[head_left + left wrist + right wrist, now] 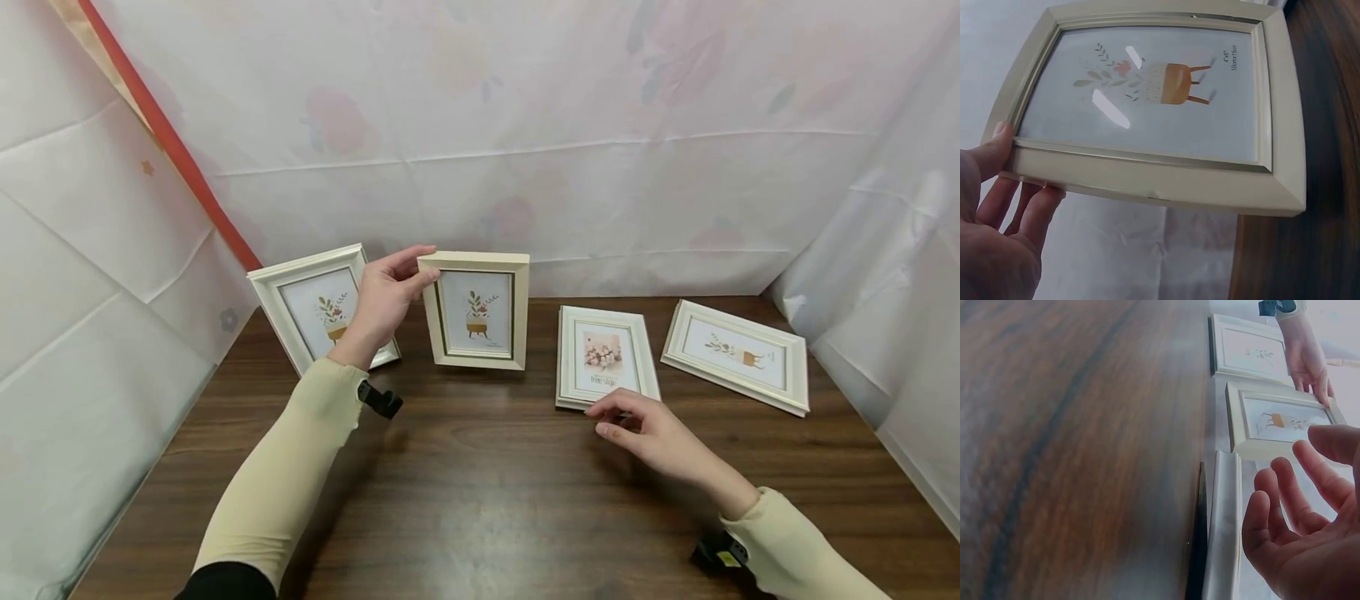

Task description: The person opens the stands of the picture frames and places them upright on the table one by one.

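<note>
My left hand (381, 302) pinches the upper left corner of a cream picture frame (480, 362), thumb on the front and fingers behind. The frame stands upright at the back of the table; its picture shows a potted plant, seen closely in the left wrist view (1166, 181). My right hand (656, 437) hovers with loosely bent fingers at the near edge of a white picture frame (606, 346) with a pink flower picture. In the right wrist view nothing lies between the fingers of that hand (1310, 531). Whether its fingertips touch the white frame, I cannot tell.
Behind my left wrist another white picture frame (300, 304) stands tilted. A further white frame (795, 375) lies flat at the far right. The brown wooden table (480, 500) ends at a pale floral cloth (600, 192), with cloth at both sides too.
</note>
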Tool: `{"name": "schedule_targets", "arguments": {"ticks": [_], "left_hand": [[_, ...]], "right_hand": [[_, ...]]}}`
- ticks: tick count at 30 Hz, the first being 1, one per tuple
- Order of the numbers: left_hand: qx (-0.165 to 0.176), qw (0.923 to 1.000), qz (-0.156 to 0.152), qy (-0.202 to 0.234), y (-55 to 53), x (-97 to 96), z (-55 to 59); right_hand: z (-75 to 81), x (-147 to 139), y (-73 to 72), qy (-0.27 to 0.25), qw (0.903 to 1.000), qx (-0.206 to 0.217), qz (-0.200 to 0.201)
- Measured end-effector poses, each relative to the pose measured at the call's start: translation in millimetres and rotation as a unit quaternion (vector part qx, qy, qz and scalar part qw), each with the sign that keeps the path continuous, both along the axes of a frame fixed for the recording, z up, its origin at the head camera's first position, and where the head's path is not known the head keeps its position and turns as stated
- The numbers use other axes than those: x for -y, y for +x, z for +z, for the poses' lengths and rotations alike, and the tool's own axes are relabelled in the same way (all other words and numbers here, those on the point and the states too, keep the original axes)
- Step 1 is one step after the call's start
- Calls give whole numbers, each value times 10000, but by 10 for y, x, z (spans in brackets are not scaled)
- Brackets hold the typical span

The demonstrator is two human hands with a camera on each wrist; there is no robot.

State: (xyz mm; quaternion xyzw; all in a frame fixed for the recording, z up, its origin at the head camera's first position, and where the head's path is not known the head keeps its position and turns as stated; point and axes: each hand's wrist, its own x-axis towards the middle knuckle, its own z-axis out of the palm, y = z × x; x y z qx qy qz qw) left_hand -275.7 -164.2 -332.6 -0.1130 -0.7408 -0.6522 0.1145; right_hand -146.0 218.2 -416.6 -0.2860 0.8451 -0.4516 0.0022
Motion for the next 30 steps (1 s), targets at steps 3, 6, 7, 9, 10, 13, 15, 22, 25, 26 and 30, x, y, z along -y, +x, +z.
{"name": "schedule_targets", "arguments": {"ticks": [3,6,7,9,10,13,15,22,25,26,30], "left_hand": [[102,9999,-27,-17,-31,9,-32],[157,9999,-31,-39,-57,23,-72],[174,9998,-20,-63,-63,26,-85],[222,9997,-11,-119,-70,31,-110],[256,9995,6,-165,-71,34,-123],[321,9989,47,-337,-74,45,-153],[362,9982,62,-475,-86,54,-161],[444,9966,38,-698,-140,62,-171],[420,9965,6,-724,-142,68,-187],[403,9966,-16,-722,-138,72,-192],[265,9969,-126,-724,-115,86,-216]], "right_hand": [[2,7,10,-23,10000,-13,32],[-7,10,20,-39,10000,26,42],[-10,9,23,-34,10000,52,43],[-15,4,27,-4,9999,99,23],[-15,2,29,12,9999,120,13],[-19,-4,29,51,9999,150,2],[-19,-3,28,21,9999,119,40],[-19,12,31,-44,9999,151,54],[-28,10,30,-2,9998,183,37],[-27,7,29,20,9998,185,27],[-9,-18,20,142,9997,180,-37]]}}
